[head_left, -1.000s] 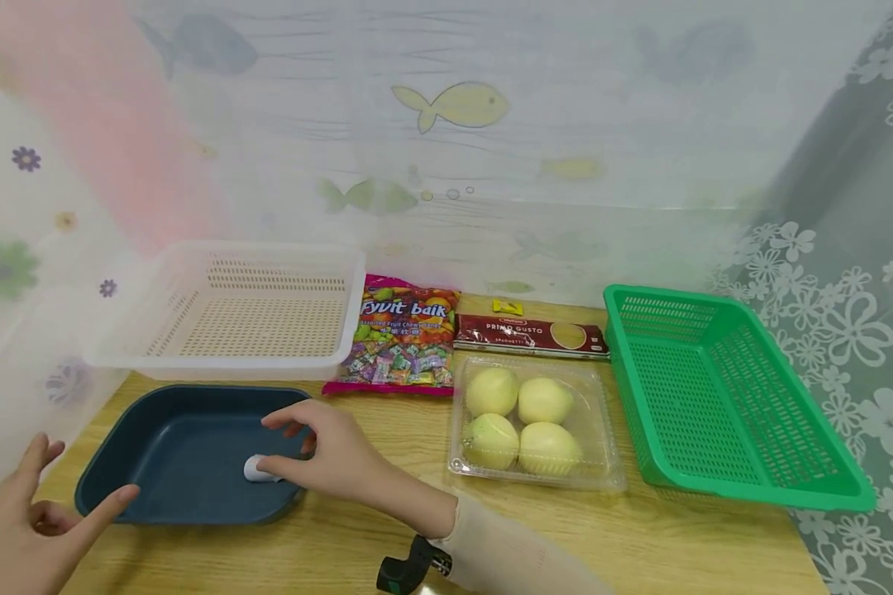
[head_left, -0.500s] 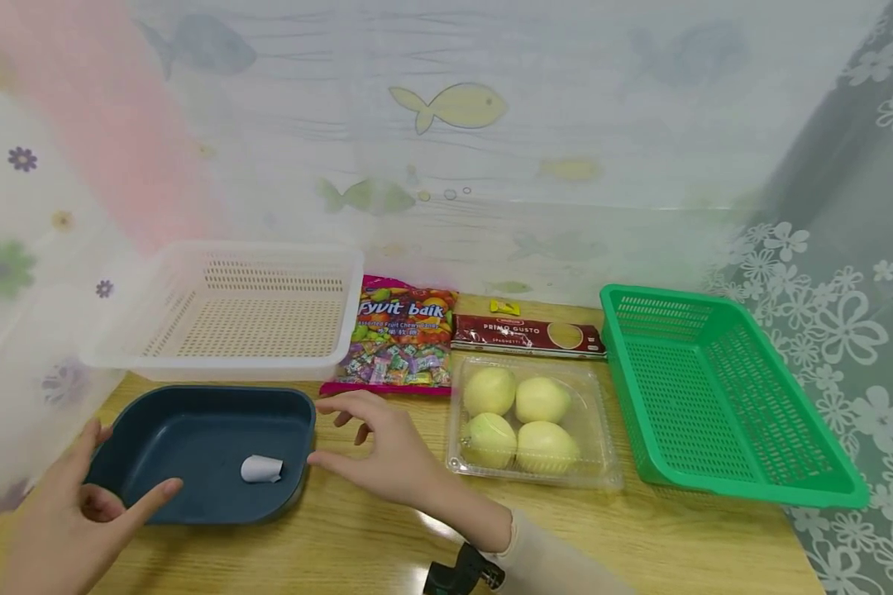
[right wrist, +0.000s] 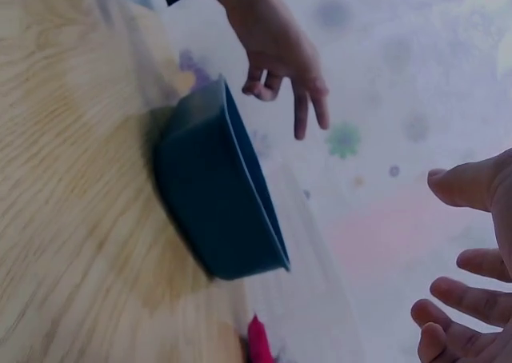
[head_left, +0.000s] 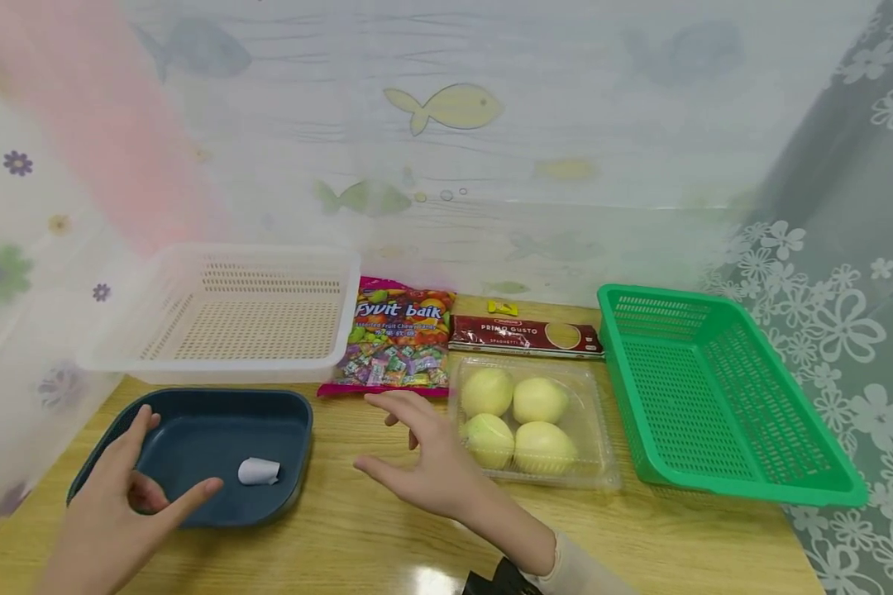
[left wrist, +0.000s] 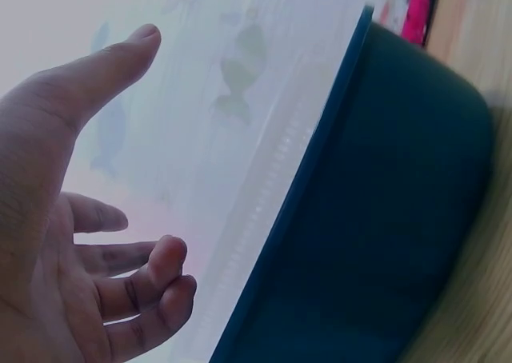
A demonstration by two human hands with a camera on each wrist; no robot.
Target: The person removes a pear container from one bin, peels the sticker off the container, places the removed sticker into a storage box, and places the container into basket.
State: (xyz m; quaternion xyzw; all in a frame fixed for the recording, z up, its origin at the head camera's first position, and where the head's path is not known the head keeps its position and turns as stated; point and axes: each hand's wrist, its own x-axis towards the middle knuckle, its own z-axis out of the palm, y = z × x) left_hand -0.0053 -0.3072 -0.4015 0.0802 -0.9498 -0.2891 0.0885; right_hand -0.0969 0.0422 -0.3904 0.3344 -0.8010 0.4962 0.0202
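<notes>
A small white tapered object (head_left: 259, 471) lies on its side in the dark blue basin (head_left: 208, 430), near the basin's right end. My left hand (head_left: 130, 504) hovers over the basin's left front, thumb and fingers spread and holding nothing; the left wrist view shows that hand (left wrist: 96, 211) beside the basin wall (left wrist: 376, 187). Between the basin and the clear box of pale yellow-green round fruit (head_left: 517, 420), my right hand (head_left: 432, 463) is held above the table with its thumb and fingers apart and nothing between them. Its fingers (right wrist: 464, 299) show at the right edge of the right wrist view.
Behind the basin stands a white slotted basket (head_left: 245, 330). A candy bag (head_left: 402, 335), a red spaghetti pack (head_left: 524, 335) and a small yellow wrapped piece (head_left: 502, 307) lie along the back. At the right is a green basket (head_left: 722, 405). A patterned curtain (head_left: 446, 165) hangs behind.
My right hand has let go of the white object in the basin and drawn back to the right. My left hand has moved right, over the basin.
</notes>
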